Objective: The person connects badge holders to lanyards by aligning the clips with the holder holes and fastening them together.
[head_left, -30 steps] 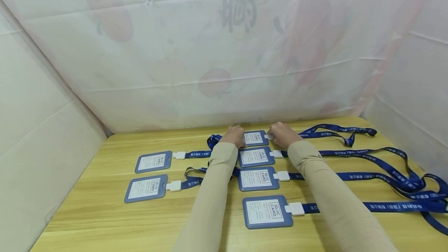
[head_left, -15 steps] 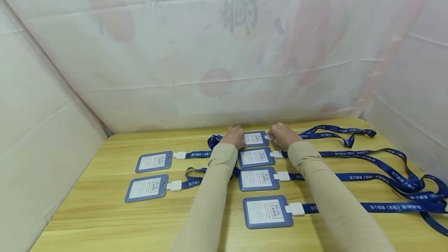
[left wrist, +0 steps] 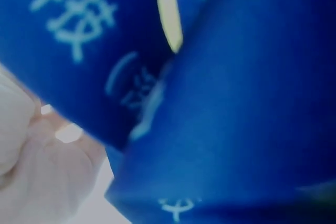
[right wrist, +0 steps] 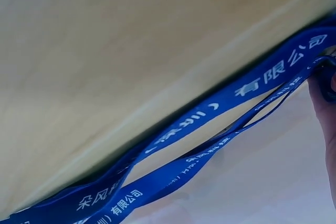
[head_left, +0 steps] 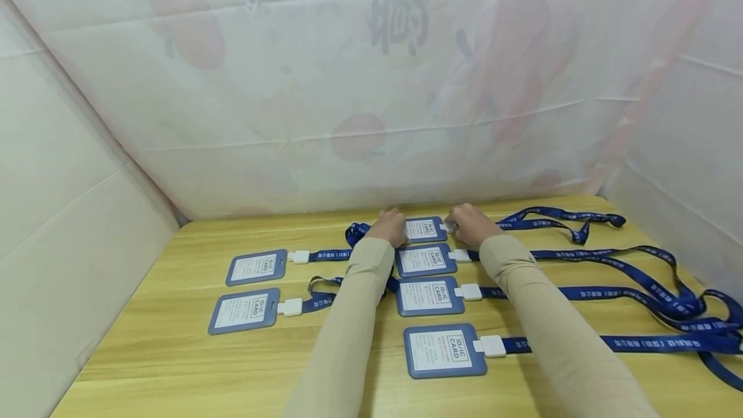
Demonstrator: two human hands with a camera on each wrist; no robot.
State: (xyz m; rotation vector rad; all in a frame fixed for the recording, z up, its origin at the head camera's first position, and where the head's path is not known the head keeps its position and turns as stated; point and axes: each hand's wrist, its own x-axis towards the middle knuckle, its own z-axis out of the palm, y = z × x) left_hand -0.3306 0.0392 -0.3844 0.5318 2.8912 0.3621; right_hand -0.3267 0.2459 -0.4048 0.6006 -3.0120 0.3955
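At the back of the table, a blue-framed ID card holder [head_left: 422, 229] lies face up between the two hands. My left hand [head_left: 387, 227] grips its left edge with curled fingers; the fingertips are mostly hidden. On its other side my right hand [head_left: 470, 223] pinches the white clip [head_left: 449, 228] of its lanyard. That blue lanyard [head_left: 557, 213] trails off to the right. In the left wrist view, a blue lanyard strap [left wrist: 226, 103] fills most of the picture, with part of the left hand [left wrist: 52, 171] behind. Lanyard straps [right wrist: 189, 124] run to the right hand [right wrist: 326, 114] in the right wrist view.
In the same column, nearer me, lie more card holders [head_left: 427, 260], [head_left: 431, 296], [head_left: 445, 351] with lanyards stretched right. Two others [head_left: 257, 268], [head_left: 244, 311] lie at left, their lanyards passing under the left arm. A white cloth wall [head_left: 290, 115] stands behind the wooden table [head_left: 174, 366].
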